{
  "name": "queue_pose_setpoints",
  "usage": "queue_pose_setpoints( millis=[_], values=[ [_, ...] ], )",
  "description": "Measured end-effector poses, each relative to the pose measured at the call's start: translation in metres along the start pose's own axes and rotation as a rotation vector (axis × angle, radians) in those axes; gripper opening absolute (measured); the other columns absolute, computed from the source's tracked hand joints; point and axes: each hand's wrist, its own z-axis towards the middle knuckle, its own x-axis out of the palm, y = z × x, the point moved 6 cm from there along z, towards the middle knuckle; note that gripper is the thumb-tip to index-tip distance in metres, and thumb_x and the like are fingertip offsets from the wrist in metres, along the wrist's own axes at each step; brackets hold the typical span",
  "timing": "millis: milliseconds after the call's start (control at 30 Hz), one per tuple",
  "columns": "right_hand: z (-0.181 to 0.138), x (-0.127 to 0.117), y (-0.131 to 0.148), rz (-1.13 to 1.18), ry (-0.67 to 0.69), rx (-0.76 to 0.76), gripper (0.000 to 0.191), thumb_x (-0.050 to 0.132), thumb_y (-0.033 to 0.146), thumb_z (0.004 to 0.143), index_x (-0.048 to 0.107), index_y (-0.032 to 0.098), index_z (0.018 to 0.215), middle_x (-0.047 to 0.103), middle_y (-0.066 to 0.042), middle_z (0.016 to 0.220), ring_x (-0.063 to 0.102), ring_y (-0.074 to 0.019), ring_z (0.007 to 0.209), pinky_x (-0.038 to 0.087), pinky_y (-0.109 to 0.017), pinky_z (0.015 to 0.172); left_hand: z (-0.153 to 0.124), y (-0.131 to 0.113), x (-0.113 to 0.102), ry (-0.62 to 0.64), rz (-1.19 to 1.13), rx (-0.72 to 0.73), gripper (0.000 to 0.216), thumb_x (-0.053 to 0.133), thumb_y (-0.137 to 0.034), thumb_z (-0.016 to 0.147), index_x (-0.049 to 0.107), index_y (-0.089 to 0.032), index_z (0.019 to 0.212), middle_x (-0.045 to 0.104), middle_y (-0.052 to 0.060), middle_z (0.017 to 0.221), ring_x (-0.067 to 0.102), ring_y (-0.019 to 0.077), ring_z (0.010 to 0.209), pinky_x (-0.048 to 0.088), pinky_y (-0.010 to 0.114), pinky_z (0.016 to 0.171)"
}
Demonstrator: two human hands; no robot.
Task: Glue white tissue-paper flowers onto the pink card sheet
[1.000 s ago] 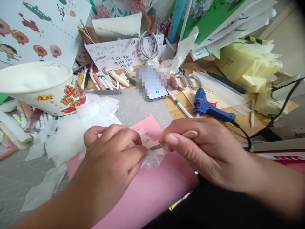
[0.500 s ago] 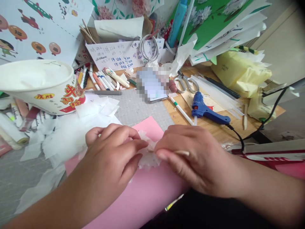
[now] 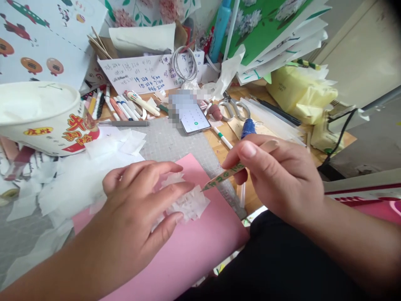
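Wooden stick (image 3: 224, 177), clamped in the right hand (image 3: 278, 179), has shifted right of frame centre; left hand (image 3: 138, 213), fingers apart, overlies tissue paper (image 3: 190, 205), likely flimsy, best pinched mid-cluster.

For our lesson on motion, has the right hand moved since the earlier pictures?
Yes: against the phone, the right hand has moved rightward and up the picture.

Coloured pink on the sheet (image 3: 184, 251), white on the paper scraps (image 3: 190, 205), green-marked tan on the stick (image 3: 224, 177), gridded grey on the mat (image 3: 169, 142).
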Motion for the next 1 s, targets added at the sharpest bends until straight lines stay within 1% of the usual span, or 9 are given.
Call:
queue_pose_setpoints(
  millis=[167,267,367,500,633,733,800,933,1000],
  values=[
    [0.000,-0.004,-0.006,-0.094,0.061,0.056,0.052,0.061,0.057,0.105,0.062,0.020,0.068,0.066,0.001,0.069,0.061,-0.0098,0.059,0.050,-0.024,0.056,-0.003,0.000,0.007,0.044,-0.012,0.013,0.031,0.053,-0.028,0.099,0.071,-0.041,0.121,0.062,0.003,0.140,0.054,0.0358,0.126,0.030,0.055,0.099],
    [-0.002,-0.001,-0.011,-0.115,0.100,0.103,0.057,0.058,0.063,0.104,0.057,0.021,0.067,0.067,-0.001,0.073,0.064,-0.0113,0.062,0.050,-0.025,0.057,-0.003,-0.001,0.006,0.050,-0.025,0.020,0.029,0.053,-0.027,0.100,0.072,-0.041,0.118,0.062,0.005,0.139,0.054,0.0359,0.125,0.030,0.057,0.097],
    [-0.003,0.001,-0.013,-0.120,0.124,0.130,0.059,0.057,0.067,0.103,0.054,0.021,0.066,0.066,0.000,0.069,0.063,-0.0121,0.062,0.051,-0.025,0.059,-0.003,-0.003,0.005,0.053,-0.028,0.018,0.031,0.053,-0.023,0.099,0.072,-0.040,0.116,0.063,0.005,0.137,0.055,0.0355,0.123,0.031,0.057,0.097],
    [-0.003,0.003,-0.011,-0.058,0.148,0.150,0.054,0.063,0.056,0.104,0.055,0.021,0.064,0.066,0.001,0.068,0.063,-0.0102,0.063,0.052,-0.022,0.062,-0.002,0.001,0.003,0.056,0.002,0.006,0.030,0.052,-0.025,0.099,0.074,-0.038,0.113,0.065,0.005,0.135,0.057,0.0354,0.122,0.032,0.055,0.098],
    [-0.004,0.006,-0.011,0.004,0.186,0.177,0.046,0.063,0.045,0.106,0.058,0.020,0.067,0.067,0.002,0.067,0.064,-0.0087,0.063,0.051,-0.019,0.061,-0.003,0.007,0.004,0.087,0.070,0.076,0.031,0.058,-0.034,0.096,0.072,-0.040,0.123,0.066,0.004,0.135,0.060,0.0351,0.119,0.037,0.051,0.095],
    [-0.004,0.009,-0.012,0.054,0.222,0.191,0.042,0.064,0.041,0.105,0.061,0.019,0.069,0.066,0.003,0.067,0.063,-0.0072,0.062,0.049,-0.017,0.059,-0.003,0.012,0.007,0.115,0.069,0.046,0.037,0.060,-0.039,0.096,0.067,-0.039,0.132,0.064,0.006,0.140,0.058,0.0367,0.126,0.036,0.054,0.101],
    [-0.003,0.010,-0.011,0.072,0.242,0.192,0.043,0.067,0.040,0.103,0.058,0.019,0.066,0.065,0.003,0.067,0.061,-0.0063,0.062,0.047,-0.015,0.057,-0.002,0.010,0.010,0.153,0.071,0.038,0.042,0.062,-0.042,0.097,0.064,-0.040,0.138,0.061,0.007,0.145,0.055,0.0374,0.131,0.034,0.055,0.106],
    [-0.003,0.009,-0.008,0.082,0.261,0.192,0.048,0.066,0.036,0.103,0.049,0.020,0.062,0.062,0.004,0.068,0.057,-0.0052,0.061,0.047,-0.015,0.059,0.000,0.001,0.010,0.169,0.065,0.074,0.036,0.062,-0.039,0.096,0.069,-0.044,0.131,0.060,0.004,0.144,0.053,0.0370,0.131,0.031,0.055,0.106],
    [-0.003,0.008,-0.006,0.068,0.277,0.181,0.045,0.065,0.031,0.104,0.050,0.020,0.063,0.060,0.005,0.067,0.056,-0.0051,0.059,0.047,-0.015,0.059,0.000,-0.003,0.008,0.141,0.048,0.086,0.031,0.059,-0.036,0.097,0.071,-0.043,0.125,0.061,0.004,0.143,0.053,0.0367,0.130,0.029,0.056,0.106]
  ],
)
